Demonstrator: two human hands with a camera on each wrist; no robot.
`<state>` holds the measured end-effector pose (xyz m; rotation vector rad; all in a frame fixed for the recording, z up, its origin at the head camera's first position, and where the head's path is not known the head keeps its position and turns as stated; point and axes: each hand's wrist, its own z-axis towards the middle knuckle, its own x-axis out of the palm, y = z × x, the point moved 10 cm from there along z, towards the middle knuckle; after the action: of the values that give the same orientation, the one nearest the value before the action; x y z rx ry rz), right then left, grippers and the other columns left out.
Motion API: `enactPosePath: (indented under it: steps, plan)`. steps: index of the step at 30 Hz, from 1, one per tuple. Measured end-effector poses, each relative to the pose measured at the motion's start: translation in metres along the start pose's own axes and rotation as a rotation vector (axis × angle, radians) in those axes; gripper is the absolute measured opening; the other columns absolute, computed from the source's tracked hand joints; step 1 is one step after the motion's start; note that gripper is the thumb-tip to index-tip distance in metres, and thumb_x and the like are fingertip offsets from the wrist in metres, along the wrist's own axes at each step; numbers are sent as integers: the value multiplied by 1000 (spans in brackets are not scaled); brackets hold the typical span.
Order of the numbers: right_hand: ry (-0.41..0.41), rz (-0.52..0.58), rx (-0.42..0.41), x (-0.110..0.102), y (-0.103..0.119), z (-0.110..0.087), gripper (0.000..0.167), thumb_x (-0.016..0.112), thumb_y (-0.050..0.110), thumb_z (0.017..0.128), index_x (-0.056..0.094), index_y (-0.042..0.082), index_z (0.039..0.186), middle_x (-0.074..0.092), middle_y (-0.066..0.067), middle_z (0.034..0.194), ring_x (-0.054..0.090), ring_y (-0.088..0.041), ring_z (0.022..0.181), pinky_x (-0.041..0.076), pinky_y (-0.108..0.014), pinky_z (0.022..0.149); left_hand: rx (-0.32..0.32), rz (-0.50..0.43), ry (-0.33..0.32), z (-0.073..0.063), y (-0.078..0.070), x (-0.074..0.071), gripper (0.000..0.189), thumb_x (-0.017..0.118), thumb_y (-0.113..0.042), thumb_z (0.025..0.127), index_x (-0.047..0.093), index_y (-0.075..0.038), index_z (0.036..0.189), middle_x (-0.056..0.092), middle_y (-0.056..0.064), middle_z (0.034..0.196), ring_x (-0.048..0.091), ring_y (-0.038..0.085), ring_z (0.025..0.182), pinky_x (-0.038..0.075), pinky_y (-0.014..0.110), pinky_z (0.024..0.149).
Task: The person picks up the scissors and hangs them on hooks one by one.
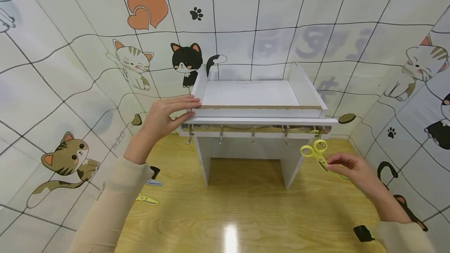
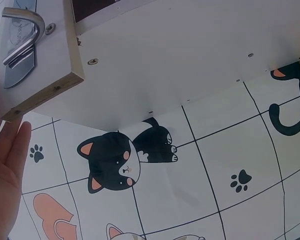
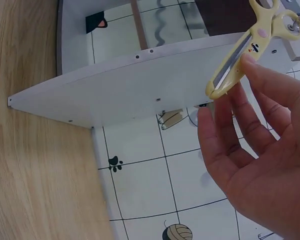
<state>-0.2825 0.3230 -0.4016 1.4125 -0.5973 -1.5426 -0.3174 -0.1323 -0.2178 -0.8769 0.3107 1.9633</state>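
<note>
A white desktop shelf [image 1: 246,112] with an open-topped tray carries a row of metal hooks [image 1: 253,135] along its front rail. My left hand [image 1: 163,116] rests at the tray's front left corner, fingers straight along the rim and thumb lower down. In the left wrist view, the leftmost hook [image 2: 27,37] shows above the fingertips. My right hand [image 1: 351,169] pinches a pair of yellow scissors [image 1: 317,152] by the blade end, handle loops upward. Those loops are at the rightmost hook; in the right wrist view one loop overlaps the hook [image 3: 299,22].
On the wooden tabletop [image 1: 246,206], a yellow tool [image 1: 147,200] and a light blue one [image 1: 154,182] lie partly behind my left arm. Something black [image 1: 363,233] appears by my right sleeve. Cat-patterned walls [image 1: 239,11] enclose the back and sides.
</note>
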Motion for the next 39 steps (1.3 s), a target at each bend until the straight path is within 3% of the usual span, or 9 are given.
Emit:
enactPosePath:
  steps: [8,14,21,29,33,39]
  plan:
    - [38,26,85,2,-11,-2,18,58,8,100,63,-2,115,68,21,107,64,6,95,52,-13,77,-3,-13,-1,-3,-2,0,38,79,-5,83,74,-13,120,73,4,123,67,25,119,54,41,99]
    - [40,-51,181,-12,-29,-5,30,56,20,103,60,3,127,64,29,112,61,10,98,52,-13,78,-17,-17,-3,-6,-1,0,38,79,-3,82,75,-12,118,73,4,122,66,25,121,53,40,100]
    - [62,-25,217,-32,-57,-9,34,54,19,104,58,6,135,60,36,113,61,12,99,52,-11,79,-12,-29,-20,-7,-2,-2,38,80,-2,81,75,-12,118,74,5,121,66,26,121,52,38,101]
    - [37,-53,247,-58,-89,-18,25,56,15,103,65,17,126,59,39,110,62,15,94,54,-11,74,-10,-41,-20,-5,0,1,36,79,-4,83,75,-13,117,74,5,119,67,25,120,45,17,108]
    - [-13,-45,308,-70,-108,-28,22,58,18,102,67,32,117,59,40,104,61,16,88,54,-11,71,3,-46,-24,-4,-1,2,36,79,-4,83,75,-12,118,74,5,120,67,26,119,48,21,106]
    - [-68,-31,377,-85,-137,-43,22,58,22,102,65,43,105,59,41,96,60,17,83,54,-10,67,0,-45,-19,-4,-2,4,37,79,-4,83,75,-13,119,73,4,122,66,25,121,52,34,101]
